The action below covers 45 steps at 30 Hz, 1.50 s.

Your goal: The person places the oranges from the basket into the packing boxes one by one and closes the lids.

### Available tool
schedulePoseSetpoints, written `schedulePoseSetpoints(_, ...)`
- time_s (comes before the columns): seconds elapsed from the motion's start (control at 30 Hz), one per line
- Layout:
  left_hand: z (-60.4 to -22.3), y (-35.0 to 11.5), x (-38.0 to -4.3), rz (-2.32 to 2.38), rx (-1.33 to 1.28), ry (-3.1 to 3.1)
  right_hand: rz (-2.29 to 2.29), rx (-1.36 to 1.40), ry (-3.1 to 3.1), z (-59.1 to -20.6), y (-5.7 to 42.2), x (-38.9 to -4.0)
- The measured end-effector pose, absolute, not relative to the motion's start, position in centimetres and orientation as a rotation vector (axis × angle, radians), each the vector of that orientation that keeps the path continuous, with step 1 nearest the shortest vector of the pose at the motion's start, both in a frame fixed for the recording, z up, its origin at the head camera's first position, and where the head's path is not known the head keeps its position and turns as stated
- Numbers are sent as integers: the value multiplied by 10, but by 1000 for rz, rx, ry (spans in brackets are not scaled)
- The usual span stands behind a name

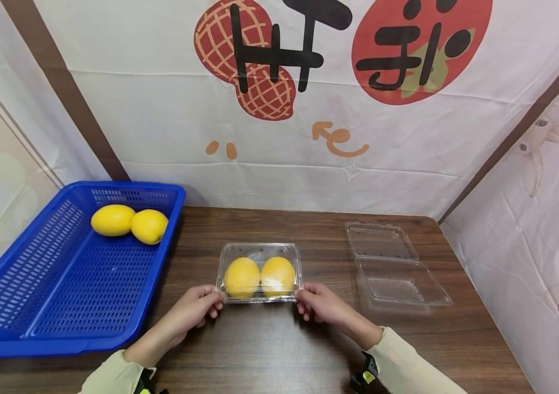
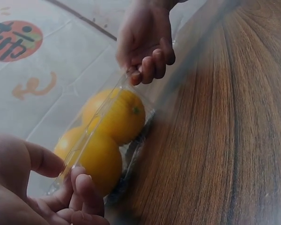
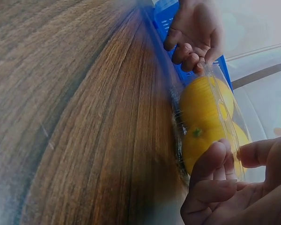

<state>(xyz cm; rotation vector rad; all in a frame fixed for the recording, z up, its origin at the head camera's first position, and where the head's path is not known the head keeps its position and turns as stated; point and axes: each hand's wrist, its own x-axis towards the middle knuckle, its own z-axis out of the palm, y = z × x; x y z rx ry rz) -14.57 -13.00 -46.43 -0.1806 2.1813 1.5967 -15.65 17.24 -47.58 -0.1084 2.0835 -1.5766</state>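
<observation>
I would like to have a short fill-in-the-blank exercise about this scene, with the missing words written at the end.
1. The basket is coloured ____.
2. The left hand and the right hand hold a clear box with ____ yellow fruits inside.
3. The lid of the second box is not closed but ____.
4. Of the two hands, the ____ one is nearer to the second box.

Missing words: blue; two; open; right.
</observation>
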Motion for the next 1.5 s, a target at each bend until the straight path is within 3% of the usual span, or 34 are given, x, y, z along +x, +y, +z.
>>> schedulePoseSetpoints(1.5,-471,-125,-169,1909,-407,2091,-1678,0,2160,-479,144,-187)
